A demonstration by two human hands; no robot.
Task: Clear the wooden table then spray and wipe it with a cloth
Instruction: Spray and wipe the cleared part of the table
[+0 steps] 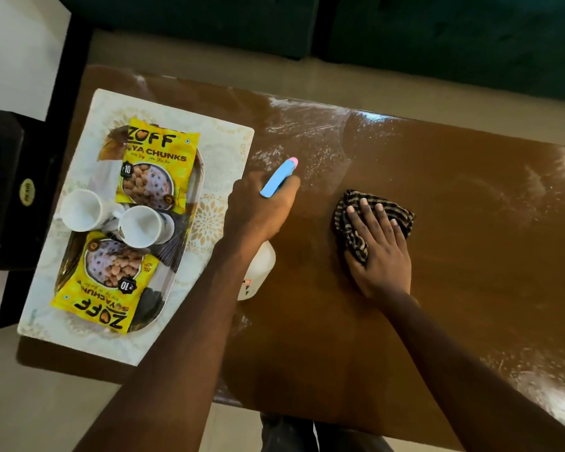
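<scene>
The brown wooden table (454,256) fills the middle and right, with wet spray droplets and streaks across its far part. My left hand (258,210) grips a white spray bottle (258,272) with a blue head and pink nozzle (279,177) pointing away over the table. Flat on a dark striped cloth (349,223) lies my right hand (379,249), pressing it onto the tabletop at centre. At the table's left end a tray (190,177) on a pale patterned mat (229,141) carries two yellow soya-chunk packets (157,164) and two white cups (141,225).
A dark green sofa (405,34) runs along the far side beyond a strip of beige floor. A black chair or stand (20,190) sits left of the table. The table's near edge (307,415) is close to my legs.
</scene>
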